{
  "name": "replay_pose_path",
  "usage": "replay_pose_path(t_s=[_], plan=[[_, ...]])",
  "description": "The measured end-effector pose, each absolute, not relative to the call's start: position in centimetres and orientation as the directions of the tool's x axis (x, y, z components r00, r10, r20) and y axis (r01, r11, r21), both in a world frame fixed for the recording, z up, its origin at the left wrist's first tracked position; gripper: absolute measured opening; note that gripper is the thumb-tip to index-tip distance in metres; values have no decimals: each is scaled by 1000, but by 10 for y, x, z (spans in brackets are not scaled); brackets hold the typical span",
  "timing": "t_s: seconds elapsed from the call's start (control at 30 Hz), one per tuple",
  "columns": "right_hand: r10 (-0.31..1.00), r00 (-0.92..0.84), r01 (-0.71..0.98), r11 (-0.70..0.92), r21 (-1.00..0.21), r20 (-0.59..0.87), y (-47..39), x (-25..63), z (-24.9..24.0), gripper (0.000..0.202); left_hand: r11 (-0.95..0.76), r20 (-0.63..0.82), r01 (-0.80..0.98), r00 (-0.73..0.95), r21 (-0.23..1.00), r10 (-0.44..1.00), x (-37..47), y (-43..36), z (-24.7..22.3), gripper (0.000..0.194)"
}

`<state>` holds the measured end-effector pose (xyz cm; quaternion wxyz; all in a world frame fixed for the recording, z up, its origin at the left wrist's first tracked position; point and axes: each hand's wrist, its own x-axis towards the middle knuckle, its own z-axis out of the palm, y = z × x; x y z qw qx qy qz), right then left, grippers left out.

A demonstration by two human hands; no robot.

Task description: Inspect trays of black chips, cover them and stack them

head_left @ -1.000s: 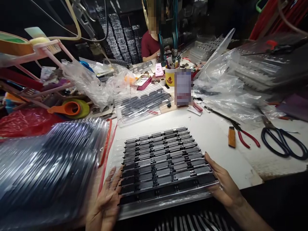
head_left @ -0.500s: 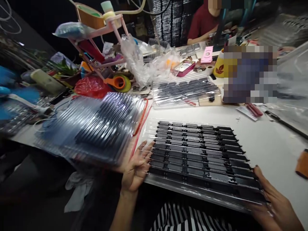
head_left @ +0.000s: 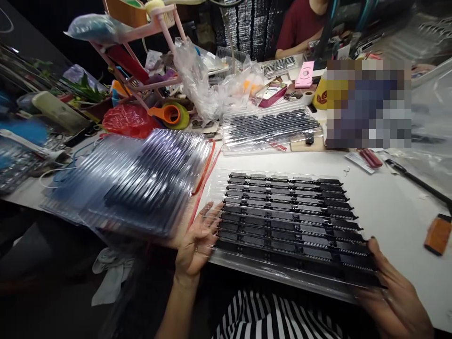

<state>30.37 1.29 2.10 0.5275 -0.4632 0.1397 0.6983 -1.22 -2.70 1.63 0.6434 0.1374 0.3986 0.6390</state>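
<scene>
A clear plastic tray (head_left: 282, 221) filled with rows of black, comb-edged parts lies between my hands, its near edge jutting past the table's front edge. My left hand (head_left: 197, 240) grips its left side, fingers seen through the clear rim. At the right near corner my right hand (head_left: 395, 287) holds on, thumb on top and the other fingers underneath, partly hidden. To the left lies a pile of similar clear trays (head_left: 148, 183) with black parts inside.
Another clear tray (head_left: 268, 129) with dark parts lies farther back on the white table (head_left: 399, 212). An orange-and-black object (head_left: 438, 234) and a black pen-like tool (head_left: 413, 181) lie right. Behind stand a pink rack (head_left: 141, 37) and a plastic bag (head_left: 197, 84). A person (head_left: 300, 28) sits opposite.
The view has shifted slightly, so most things appear a little higher and to the left. Both hands keep their hold on the tray, which has barely moved against the table.
</scene>
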Motion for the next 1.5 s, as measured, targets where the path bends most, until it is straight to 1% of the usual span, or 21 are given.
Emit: replay_pose_path(t_s=[0.13,0.23,0.33,0.47,0.6,0.7,0.8,0.9,1.03,1.27,1.37,1.5], plan=[[733,-129,-819,-458,-345,-668,10,310,11,16,149,-349,-709,-145,690,926,-12,-27,17,66],[753,-236,-797,-512,-322,-614,9,312,9,18,167,-371,-707,-145,688,917,-12,-28,18,66],[761,-267,-801,-516,-303,-591,9,310,12,17,206,-405,-695,-134,689,904,-11,-28,21,68],[759,-302,-814,-520,-258,-577,12,307,16,19,239,-465,-696,-153,677,872,-12,-25,25,65],[775,-345,-821,-523,-231,-530,14,305,19,22,236,-519,-727,-190,645,834,-12,-20,24,64],[794,-342,-828,-508,-238,-503,14,306,19,21,216,-531,-762,-192,611,825,-12,-19,21,65],[812,-297,-851,-463,-246,-502,13,307,18,17,249,-547,-757,-167,604,820,-14,-19,21,69],[818,-283,-859,-449,-247,-501,13,307,17,17,301,-588,-706,-199,641,784,-12,-17,28,74],[820,-304,-857,-458,-237,-485,12,307,15,23,325,-620,-653,-286,684,731,-8,-14,37,72],[822,-291,-859,-450,-246,-490,11,310,15,23,302,-581,-669,-239,679,778,-12,-18,25,63],[813,-318,-846,-475,-240,-488,11,311,16,24,311,-576,-672,-210,672,790,-16,-20,21,64],[815,-323,-835,-485,-260,-481,10,312,16,25,292,-581,-673,-250,679,774,-16,-20,22,67]])
